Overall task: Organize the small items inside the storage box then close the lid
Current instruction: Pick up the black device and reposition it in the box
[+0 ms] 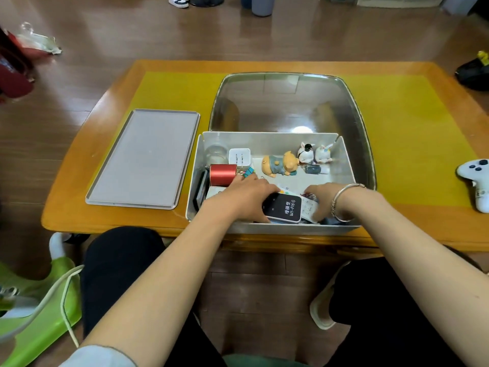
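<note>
Both hands (244, 198) gripping crosswise router box (282, 208)

Right hand (321, 200) fingertips buried among clutter; storage box (344, 154) near corner contents hidden.

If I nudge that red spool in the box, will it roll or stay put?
The red spool lies on its side, so it may roll. It seems hemmed in by the charger behind and the left hand in front, so probably not far. It looks rigid.
</note>
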